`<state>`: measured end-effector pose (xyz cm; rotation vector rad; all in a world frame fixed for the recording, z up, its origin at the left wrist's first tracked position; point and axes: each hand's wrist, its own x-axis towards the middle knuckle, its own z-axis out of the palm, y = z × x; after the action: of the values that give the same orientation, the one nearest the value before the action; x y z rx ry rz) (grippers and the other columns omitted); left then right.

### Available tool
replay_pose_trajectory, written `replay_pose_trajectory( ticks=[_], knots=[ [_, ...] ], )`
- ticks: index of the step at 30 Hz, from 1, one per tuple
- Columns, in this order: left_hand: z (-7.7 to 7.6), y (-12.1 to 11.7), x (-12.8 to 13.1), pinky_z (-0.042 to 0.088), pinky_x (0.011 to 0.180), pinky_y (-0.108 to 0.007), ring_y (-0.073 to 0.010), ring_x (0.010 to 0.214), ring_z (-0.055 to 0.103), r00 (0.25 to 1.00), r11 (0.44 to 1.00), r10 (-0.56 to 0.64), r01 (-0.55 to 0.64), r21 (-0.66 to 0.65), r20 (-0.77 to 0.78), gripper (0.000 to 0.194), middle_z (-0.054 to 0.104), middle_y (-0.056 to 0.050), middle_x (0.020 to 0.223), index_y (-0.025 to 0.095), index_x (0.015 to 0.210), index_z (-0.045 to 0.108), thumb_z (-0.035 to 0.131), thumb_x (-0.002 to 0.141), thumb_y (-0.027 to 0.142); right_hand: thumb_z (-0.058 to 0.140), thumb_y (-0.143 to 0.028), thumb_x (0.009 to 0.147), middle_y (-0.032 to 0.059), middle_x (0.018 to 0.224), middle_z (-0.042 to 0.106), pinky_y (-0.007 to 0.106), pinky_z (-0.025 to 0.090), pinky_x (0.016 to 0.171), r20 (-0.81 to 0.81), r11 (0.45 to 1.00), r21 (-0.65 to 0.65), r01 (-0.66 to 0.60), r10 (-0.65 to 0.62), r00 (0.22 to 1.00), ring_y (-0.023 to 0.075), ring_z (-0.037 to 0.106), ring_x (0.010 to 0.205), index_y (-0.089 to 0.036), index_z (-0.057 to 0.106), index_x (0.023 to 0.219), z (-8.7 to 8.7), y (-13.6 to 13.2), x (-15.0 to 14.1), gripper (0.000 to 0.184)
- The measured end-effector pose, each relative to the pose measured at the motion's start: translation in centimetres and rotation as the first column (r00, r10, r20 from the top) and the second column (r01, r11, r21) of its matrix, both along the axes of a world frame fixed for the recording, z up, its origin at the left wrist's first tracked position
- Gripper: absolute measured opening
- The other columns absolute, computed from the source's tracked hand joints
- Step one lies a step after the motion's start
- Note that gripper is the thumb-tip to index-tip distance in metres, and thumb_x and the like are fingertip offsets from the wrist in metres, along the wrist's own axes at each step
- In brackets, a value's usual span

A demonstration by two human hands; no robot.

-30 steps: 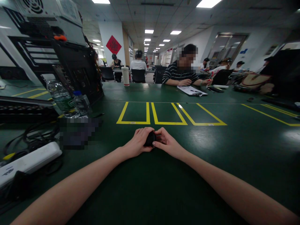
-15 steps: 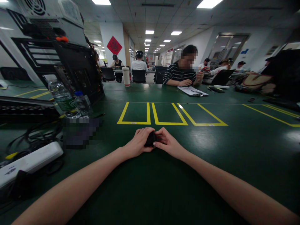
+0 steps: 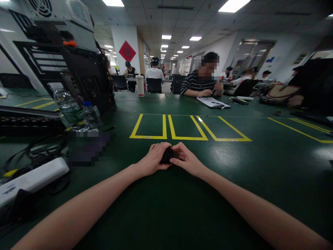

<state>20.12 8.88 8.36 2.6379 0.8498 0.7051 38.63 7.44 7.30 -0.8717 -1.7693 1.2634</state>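
Observation:
Between my two hands is a small, dark, rounded object (image 3: 166, 156), low over the green table or resting on it; its kind is not clear. My left hand (image 3: 154, 158) wraps it from the left, fingers over its top and thumb along the near side. From the right, my right hand (image 3: 186, 159) grips its edge with thumb and bent fingers. Much of the object is covered by my fingers. Just beyond my hands, yellow tape outlines (image 3: 187, 138) mark the green table (image 3: 166, 215).
At left stand a water bottle (image 3: 70, 109), a smaller blue-capped bottle (image 3: 92, 116), a black computer case (image 3: 88, 80) and a white power strip (image 3: 33, 177) among cables. Across the table, a person in a striped top (image 3: 195, 83) sits by a clipboard (image 3: 213, 102). A white cup (image 3: 140, 86) stands at the far edge.
My hands keep nearly the same hold on the dark object. The view has shifted very slightly. Across the table, the person's head and raised hand have moved a little.

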Motion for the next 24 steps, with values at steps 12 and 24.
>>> replay_pose_trajectory(
  ticks=[12, 24],
  knots=[
    [-0.18, 0.09, -0.02, 0.028, 0.094, -0.042, -0.0230, 0.106, 0.044, 1.000, 1.000, 0.010, -0.010, -0.010, 0.005, 0.056, 0.044, -0.006, 0.114, 0.024, 0.118, 0.026, 0.059, 0.073, 0.024, 0.054, -0.026, 0.078, 0.0021, 0.099, 0.050, 0.037, 0.047, 0.080, 0.023, 0.999, -0.029, 0.024, -0.023, 0.999, 0.0177, 0.053, 0.094, -0.022, 0.045, 0.096, 0.27, -0.08, -0.25, 0.021],
    [-0.18, 0.16, -0.02, 0.027, 0.095, -0.041, -0.0226, 0.106, 0.043, 1.000, 1.000, 0.010, -0.010, -0.003, 0.005, 0.058, 0.044, -0.006, 0.113, 0.023, 0.119, 0.026, 0.060, 0.072, 0.024, 0.052, -0.025, 0.079, 0.0020, 0.098, 0.052, 0.037, 0.048, 0.080, 0.033, 0.998, -0.020, 0.067, -0.066, 0.997, 0.0175, 0.054, 0.093, -0.022, 0.044, 0.097, 0.14, -0.07, -0.33, 0.019]
  ],
)
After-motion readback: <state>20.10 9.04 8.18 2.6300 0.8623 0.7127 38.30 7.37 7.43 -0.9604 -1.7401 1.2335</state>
